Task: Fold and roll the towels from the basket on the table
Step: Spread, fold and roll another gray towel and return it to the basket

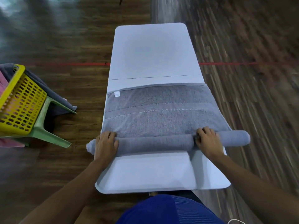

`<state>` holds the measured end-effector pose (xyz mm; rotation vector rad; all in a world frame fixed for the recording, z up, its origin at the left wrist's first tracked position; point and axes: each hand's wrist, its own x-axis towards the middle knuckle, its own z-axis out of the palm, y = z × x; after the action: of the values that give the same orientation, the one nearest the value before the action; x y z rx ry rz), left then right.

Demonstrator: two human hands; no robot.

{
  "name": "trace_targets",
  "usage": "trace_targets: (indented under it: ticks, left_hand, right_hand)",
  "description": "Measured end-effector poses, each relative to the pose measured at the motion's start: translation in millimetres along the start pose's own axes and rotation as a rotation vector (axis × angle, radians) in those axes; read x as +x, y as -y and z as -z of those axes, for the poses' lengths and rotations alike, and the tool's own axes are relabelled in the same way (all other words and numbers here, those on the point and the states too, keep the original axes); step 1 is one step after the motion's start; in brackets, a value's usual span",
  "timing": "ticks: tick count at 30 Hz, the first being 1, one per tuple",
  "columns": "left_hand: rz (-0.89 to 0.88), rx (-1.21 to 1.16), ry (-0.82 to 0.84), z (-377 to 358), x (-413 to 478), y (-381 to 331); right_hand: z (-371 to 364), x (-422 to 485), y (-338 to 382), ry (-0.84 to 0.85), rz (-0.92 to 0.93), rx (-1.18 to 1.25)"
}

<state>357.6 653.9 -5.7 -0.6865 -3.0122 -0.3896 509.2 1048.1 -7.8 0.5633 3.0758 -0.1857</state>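
Far left, off table: yellow basket (21,101) on green stool (47,135), dark towel (53,94) draped over its rim. Left hand (106,145) curled over rolled end of grey towel (161,113) at table (153,50) left edge. Roll lies crosswise, both ends overhanging edges; flat remainder spread mid-table. Right hand (208,141) grips roll near right edge.

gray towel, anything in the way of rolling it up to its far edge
Nothing visible. The left hand and right hand grip the gray towel at its rolled part; ahead lies only its flat part with a white tag, then the table.
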Motion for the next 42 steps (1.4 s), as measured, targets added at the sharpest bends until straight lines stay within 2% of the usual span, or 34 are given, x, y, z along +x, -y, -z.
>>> trace_targets:
  ticks: [2,5,8,12,14,18,19,21,23,24,27,30,32,42]
  left_hand:
    - [-0.103,0.014,-0.019,-5.0,-7.8,-5.9]
    - [-0.218,0.063,0.111,-14.0,-23.1,-11.0]
    - [-0.207,0.113,0.258,-18.3,-24.4,-6.6]
    - [-0.176,0.084,0.259,-13.0,-14.3,-9.0]
    - [-0.149,0.052,0.258,-6.8,-8.0,-10.9]
    - [-0.023,0.042,0.391,-1.3,6.6,-5.6]
    - [0.005,0.049,0.368,-1.3,8.6,-3.2]
    - [-0.005,0.052,0.189,-3.4,7.2,-1.7]
    - [-0.049,-0.002,0.02,-5.6,2.8,-7.8]
    - [-0.106,-0.029,0.0,-8.0,-0.9,-13.2]
    - [-0.314,-0.004,0.109,-21.9,-13.9,-27.8]
    - [-0.272,0.064,0.261,-28.2,-16.9,-32.4]
    - [-0.227,0.058,0.27,-24.9,-14.9,-33.3]
    - [-0.227,0.069,0.218,-13.7,-42.7,-15.8]
  right_hand:
    - [-2.3,-5.3,2.9,0.044,0.025,0.058]
    - [-7.1,-16.5,3.3,0.17,0.046,0.018]
    - [-13.4,-21.2,3.1,0.187,0.052,-0.006]
    - [-9.8,-12.9,5.3,0.121,0.044,-0.003]
    - [-2.0,-7.3,7.6,0.202,0.048,-0.026]
    - [10.0,4.2,10.7,0.38,-0.006,-0.013]
    - [9.7,5.1,10.8,0.36,-0.019,-0.01]
    - [6.9,2.0,9.8,0.194,-0.027,-0.023]
    - [2.2,-2.3,8.2,0.033,-0.019,-0.006]
    - [0.9,-5.2,6.9,0.004,-0.016,0.018]
    - [-3.6,-17.2,5.7,0.075,0.011,0.027]
    - [-10.2,-28.5,9.6,0.16,0.039,0.001]
    - [-12.6,-29.5,15.0,0.148,0.026,0.007]
    - [-17.8,-30.8,38.7,0.14,0.101,0.064]
